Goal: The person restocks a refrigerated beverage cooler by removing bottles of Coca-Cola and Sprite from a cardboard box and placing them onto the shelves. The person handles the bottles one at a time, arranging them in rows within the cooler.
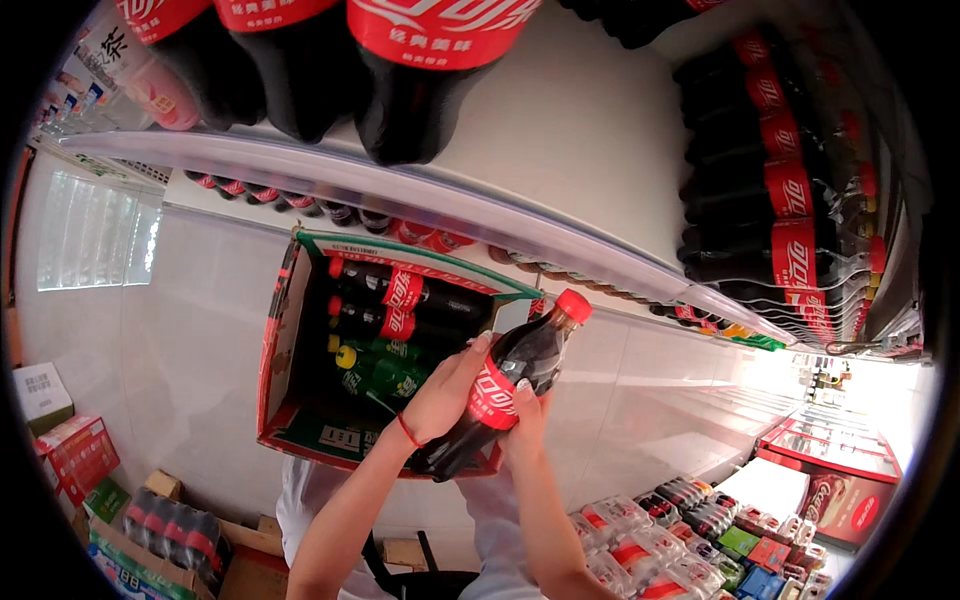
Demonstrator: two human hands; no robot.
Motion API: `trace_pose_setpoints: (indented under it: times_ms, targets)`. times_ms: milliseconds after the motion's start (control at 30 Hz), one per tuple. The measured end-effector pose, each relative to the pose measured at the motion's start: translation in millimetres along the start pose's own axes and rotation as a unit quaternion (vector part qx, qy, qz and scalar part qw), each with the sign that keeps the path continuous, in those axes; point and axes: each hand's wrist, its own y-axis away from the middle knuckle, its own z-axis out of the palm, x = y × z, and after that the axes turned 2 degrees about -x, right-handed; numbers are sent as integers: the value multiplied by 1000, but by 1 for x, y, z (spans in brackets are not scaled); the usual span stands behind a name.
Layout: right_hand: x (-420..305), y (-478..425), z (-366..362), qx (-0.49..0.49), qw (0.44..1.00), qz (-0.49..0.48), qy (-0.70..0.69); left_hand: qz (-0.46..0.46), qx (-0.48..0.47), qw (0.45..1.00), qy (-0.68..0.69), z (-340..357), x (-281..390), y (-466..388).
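Between both hands I hold a Coca-Cola bottle (517, 375), tilted, its red cap toward the upper right. My left hand (450, 386) lies against the left side of the bottle, near its red label. On the other side, my right hand (529, 420) grips it with the thumb across the label. Below the bottle and to its left, an open cardboard box (279, 352) stands before my legs. Inside lie cola bottles (405, 289) with red labels and green bottles (386, 367) with yellow caps. My left forearm hides part of the box.
A white shelf (570, 135) runs across the top, bearing large cola bottles (442, 67) at its front. More cola bottles (787, 187) stand in a row at the right. Wrapped drink packs (645, 547) cover the floor lower right; cartons (79, 450) sit at left.
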Motion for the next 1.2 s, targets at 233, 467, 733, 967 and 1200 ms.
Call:
trace_pose_setpoints:
  times_ms: [233,467,733,967,1200]
  targets:
    - [-1,4,1,45,998,18,30,19,-7,1000,-22,8,23,9]
    - [5,1,-3,44,999,-7,20,7,-9,1000,-3,-1,1,1]
    - [3,0,-2,32,999,-9,15,-8,-11,999,31,0,0,0]
    - [1,-1,0,26,999,-7,21,-43,-44,997,49,-6,-5,-2]
    - [3,-1,-3,27,999,-6,21,-24,-24,999,31,-2,-3,-2]
